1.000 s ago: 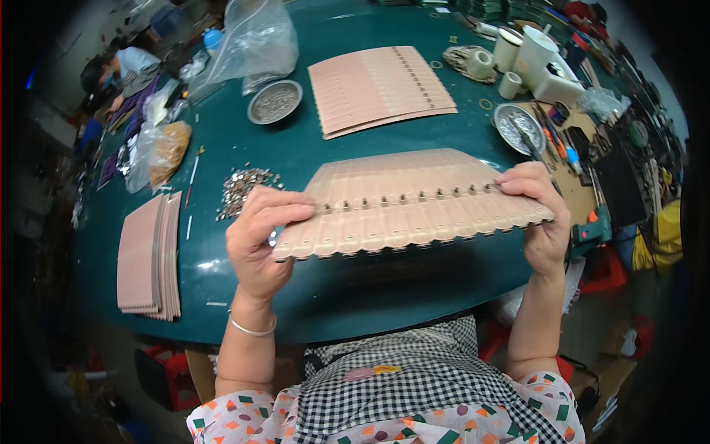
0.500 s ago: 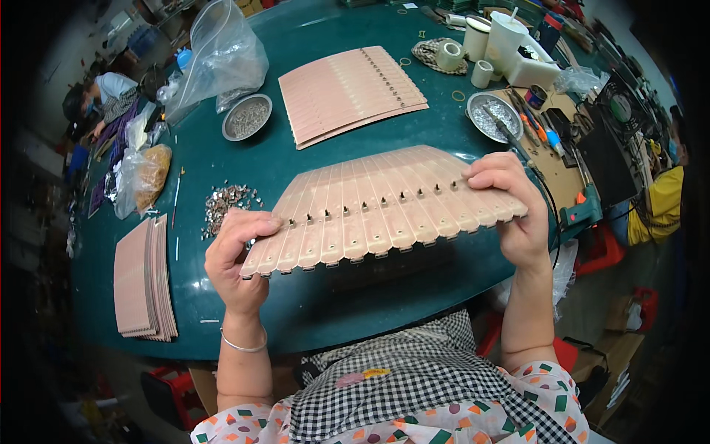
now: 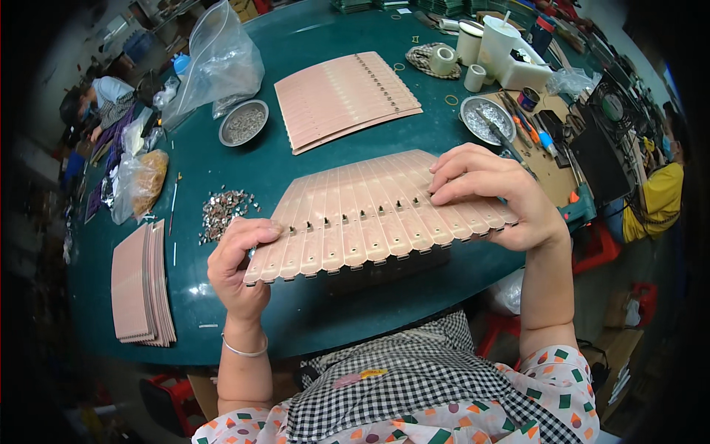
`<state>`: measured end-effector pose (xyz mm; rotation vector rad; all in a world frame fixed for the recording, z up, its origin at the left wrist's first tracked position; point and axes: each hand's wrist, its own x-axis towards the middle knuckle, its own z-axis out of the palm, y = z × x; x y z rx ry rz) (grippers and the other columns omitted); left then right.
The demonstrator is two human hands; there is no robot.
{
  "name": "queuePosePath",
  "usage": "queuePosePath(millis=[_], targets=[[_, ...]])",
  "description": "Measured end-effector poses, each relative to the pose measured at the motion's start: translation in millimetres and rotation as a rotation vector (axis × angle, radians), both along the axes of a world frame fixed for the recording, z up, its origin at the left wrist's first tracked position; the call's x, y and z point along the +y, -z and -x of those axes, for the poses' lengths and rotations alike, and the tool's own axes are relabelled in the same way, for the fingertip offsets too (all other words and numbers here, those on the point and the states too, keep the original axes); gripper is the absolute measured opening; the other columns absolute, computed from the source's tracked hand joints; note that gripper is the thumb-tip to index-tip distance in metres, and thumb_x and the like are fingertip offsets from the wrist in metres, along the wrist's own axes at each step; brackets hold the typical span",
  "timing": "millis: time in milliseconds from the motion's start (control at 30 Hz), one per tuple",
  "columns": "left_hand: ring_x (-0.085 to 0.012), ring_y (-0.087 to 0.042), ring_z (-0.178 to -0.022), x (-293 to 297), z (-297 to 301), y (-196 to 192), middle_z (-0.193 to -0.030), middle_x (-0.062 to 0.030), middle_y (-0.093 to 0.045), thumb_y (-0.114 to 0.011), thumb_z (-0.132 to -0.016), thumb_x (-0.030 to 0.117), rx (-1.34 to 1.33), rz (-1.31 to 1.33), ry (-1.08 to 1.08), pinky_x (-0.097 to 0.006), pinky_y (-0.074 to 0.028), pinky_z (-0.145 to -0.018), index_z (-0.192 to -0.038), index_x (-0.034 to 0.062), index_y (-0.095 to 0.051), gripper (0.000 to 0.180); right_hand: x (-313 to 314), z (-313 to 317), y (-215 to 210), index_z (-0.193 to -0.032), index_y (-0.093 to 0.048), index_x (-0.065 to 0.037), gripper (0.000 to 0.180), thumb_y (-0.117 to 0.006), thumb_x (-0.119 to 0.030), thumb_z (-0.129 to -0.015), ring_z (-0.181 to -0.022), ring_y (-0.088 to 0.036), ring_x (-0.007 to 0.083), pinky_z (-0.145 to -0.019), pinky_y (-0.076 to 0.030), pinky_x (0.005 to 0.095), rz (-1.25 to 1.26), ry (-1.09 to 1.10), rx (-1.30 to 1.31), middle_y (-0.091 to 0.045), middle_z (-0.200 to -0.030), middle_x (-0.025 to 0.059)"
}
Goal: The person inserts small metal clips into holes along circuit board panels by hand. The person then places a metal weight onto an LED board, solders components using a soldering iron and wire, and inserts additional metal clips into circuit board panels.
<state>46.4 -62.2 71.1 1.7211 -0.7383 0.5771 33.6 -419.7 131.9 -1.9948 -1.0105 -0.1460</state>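
Above the table's near side I hold a pinkish panel of joined narrow strips (image 3: pixel 355 240), its near edge scalloped. A row of small dark upright metal parts (image 3: pixel 345 219) runs across it. My left hand (image 3: pixel 242 259) pinches its left end, thumb on top near the first part. My right hand (image 3: pixel 503 192) grips the right end, the thumb low at the near edge. Its fingertips rest on the top face by the right end of the row, hiding part of it. Beyond lie similar stacked panels (image 3: pixel 333 100), the top one bearing a row of parts.
More panels (image 3: pixel 137 285) are stacked at left, near loose metal bits (image 3: pixel 224 213). Metal bowls (image 3: pixel 244 123) (image 3: pixel 487 118) hold small pieces. A soldering iron (image 3: pixel 503 138) leans on the right bowl. Tools, tape rolls and cups crowd the far right. People sit at both sides.
My right hand has slid inward over the panel, its fingers now reaching the row of metal parts and covering some. The left hand keeps its hold; the view has shifted slightly.
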Motion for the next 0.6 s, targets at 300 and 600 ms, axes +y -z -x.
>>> queuePosePath(millis=[300, 600], targets=[[-0.0226, -0.065, -0.082, -1.9, 1.3, 0.3, -0.091, -0.0143, -0.070, -0.078, -0.081, 0.021, 0.010, 0.033, 0.019, -0.031, -0.049, -0.073, -0.095, -0.0026, -0.070, 0.028, -0.1, -0.3, 1.7, -0.104, -0.070, 0.004, 0.044, -0.070, -0.023, -0.069, -0.102, -0.060, 0.0347, -0.099, -0.045, 0.0461, 0.001, 0.035, -0.006, -0.068, -0.105, 0.0146], [-0.0241, -0.064, -0.083, -0.5, 2.4, 2.9, -0.091, -0.0153, -0.069, -0.077, -0.083, 0.028, 0.026, 0.016, 0.007, -0.031, -0.049, -0.074, -0.095, -0.0037, -0.069, 0.035, -1.7, 2.9, 4.9, -0.107, -0.067, 0.006, 0.048, -0.068, -0.022, -0.068, -0.107, -0.058, 0.0357, -0.099, -0.043, 0.0450, 0.008, 0.002, 0.006, -0.066, -0.109, 0.0174]])
